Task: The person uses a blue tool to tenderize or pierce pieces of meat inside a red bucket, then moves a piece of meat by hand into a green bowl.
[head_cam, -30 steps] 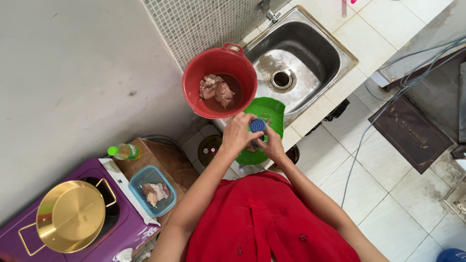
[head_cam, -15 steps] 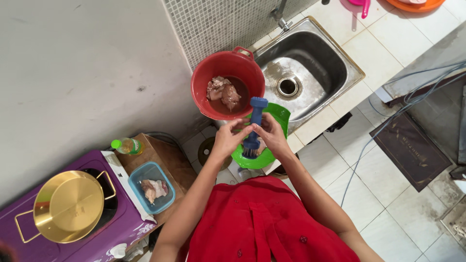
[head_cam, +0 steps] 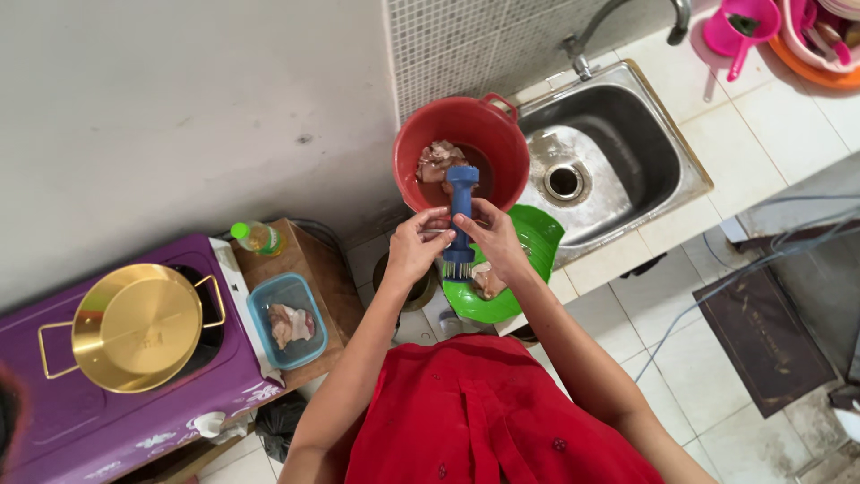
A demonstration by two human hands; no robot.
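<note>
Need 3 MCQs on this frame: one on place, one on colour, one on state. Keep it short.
1. Where is the red bucket?
A. in the sink
B. on the counter left of the sink
C. on the stove

2. What colour is the cutting board under the hands?
A. green
B. white
C. purple

3. How is the blue tool held?
A. lying loose on the board
B. in the right hand alone
C. upright, with the left hand and right hand both on it

Answers:
1 B, the bucket stands beside the basin, by the tiled wall.
2 A, green shows around the meat piece.
3 C, fingers of both hands wrap its shaft, its toothed end pointing down over the board.
</note>
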